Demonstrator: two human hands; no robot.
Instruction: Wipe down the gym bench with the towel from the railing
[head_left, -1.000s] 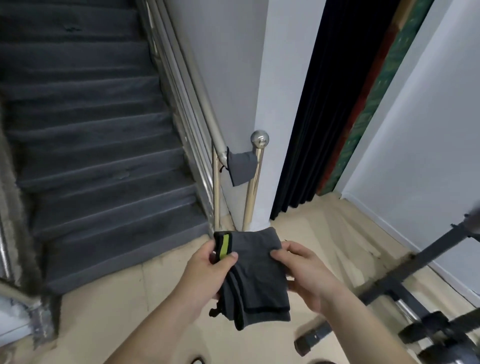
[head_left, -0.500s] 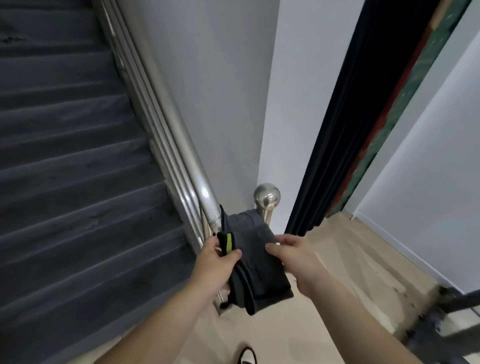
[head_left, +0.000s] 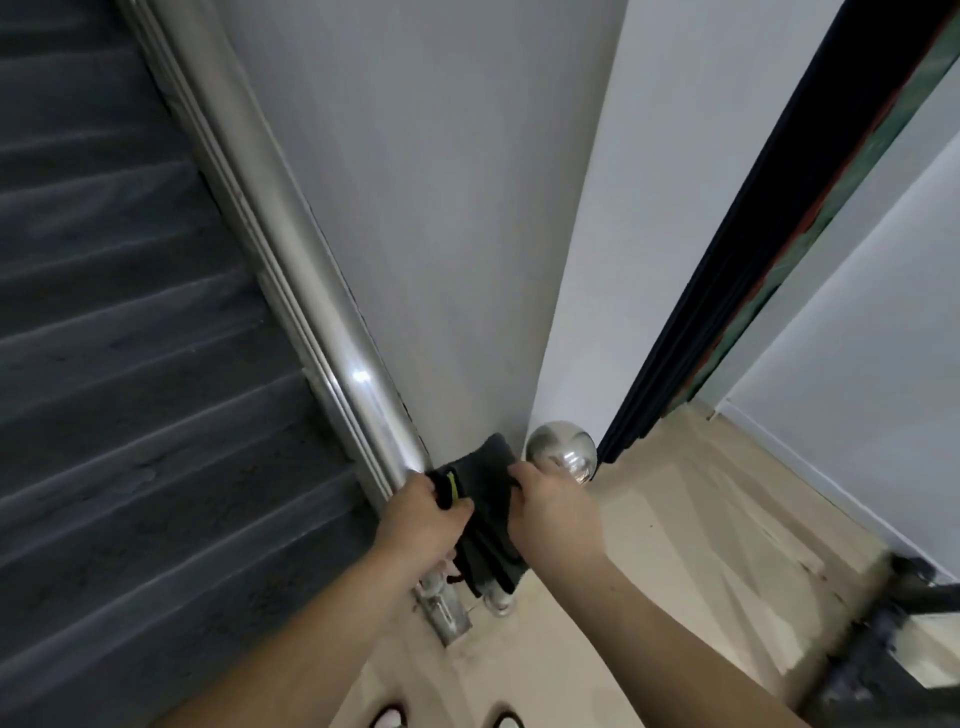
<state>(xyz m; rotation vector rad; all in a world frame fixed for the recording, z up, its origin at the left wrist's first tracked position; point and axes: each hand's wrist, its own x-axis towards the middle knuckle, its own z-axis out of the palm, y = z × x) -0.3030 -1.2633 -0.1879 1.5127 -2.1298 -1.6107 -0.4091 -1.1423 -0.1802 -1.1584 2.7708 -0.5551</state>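
Moved: since a moment ago we have stepped right up to the railing, and our hands and the towel now sit at its low end instead of out over the floor.
Towel: dark and folded, with a little yellow stripe. It hangs between our two hands, just beside the shiny ball on the post.
Left hand: our fingers are closed tight on the striped edge, next to the rail.
Right hand: our fingers pinch the other side of the towel, close to the ball.
Why two hands: we think holding both sides keeps the folds neat, so the towel does not flop open.
Another cloth: something dark shows behind the towel on the rail. We cannot tell if it is a second cloth.
Bench: only a dark metal frame shows at the bottom right, well apart from the towel.
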